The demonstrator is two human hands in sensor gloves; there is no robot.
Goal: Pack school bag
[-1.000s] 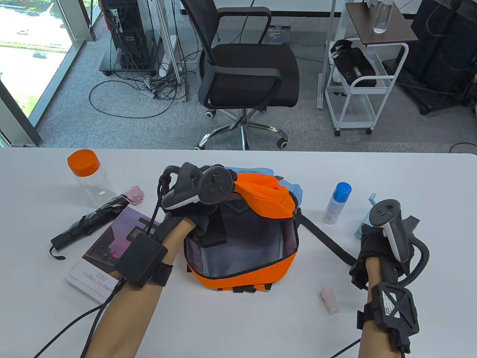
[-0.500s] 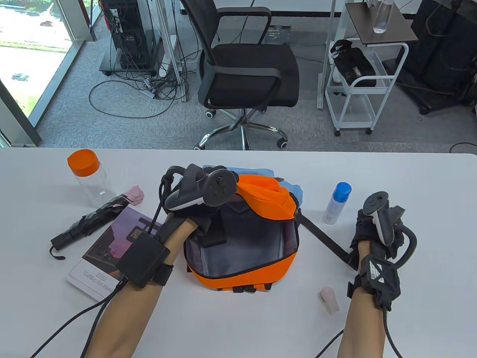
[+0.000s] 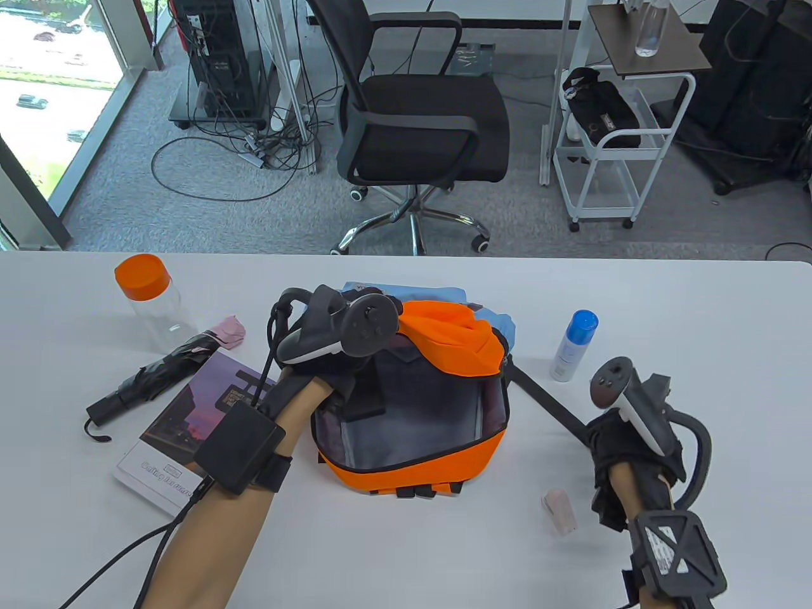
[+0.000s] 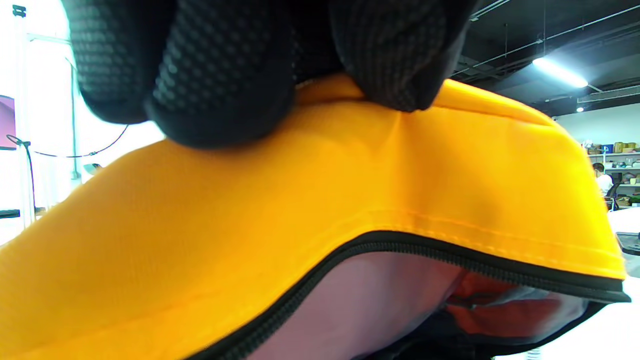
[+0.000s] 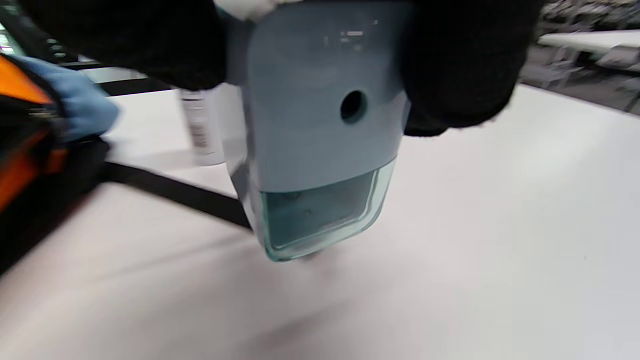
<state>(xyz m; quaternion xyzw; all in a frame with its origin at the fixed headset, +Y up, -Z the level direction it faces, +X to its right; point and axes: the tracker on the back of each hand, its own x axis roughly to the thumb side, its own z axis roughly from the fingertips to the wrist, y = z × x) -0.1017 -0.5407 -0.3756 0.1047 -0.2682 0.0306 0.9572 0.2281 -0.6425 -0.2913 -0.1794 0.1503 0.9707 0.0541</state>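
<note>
The orange school bag (image 3: 431, 463) lies open in the middle of the table, its grey lining showing. My left hand (image 3: 346, 380) grips the bag's upper edge and holds the opening up. In the left wrist view its fingers (image 4: 220, 75) pinch the orange fabric (image 4: 300, 200) above the black zip. My right hand (image 3: 618, 444) is to the right of the bag, over the black strap (image 3: 549, 406). In the right wrist view it holds a flat blue-grey container with a clear bottom (image 5: 320, 140), close above the table.
A clear bottle with an orange cap (image 3: 152, 301), a folded black umbrella (image 3: 149, 377), a pink cloth (image 3: 229, 330) and a book (image 3: 190, 431) lie left of the bag. A blue-capped white spray bottle (image 3: 573, 346) and a small pink item (image 3: 559, 510) are on its right.
My right hand closed on the blue-grey container at the right of the table, lifted it and drew back toward me. My left hand kept its grip on the bag.
</note>
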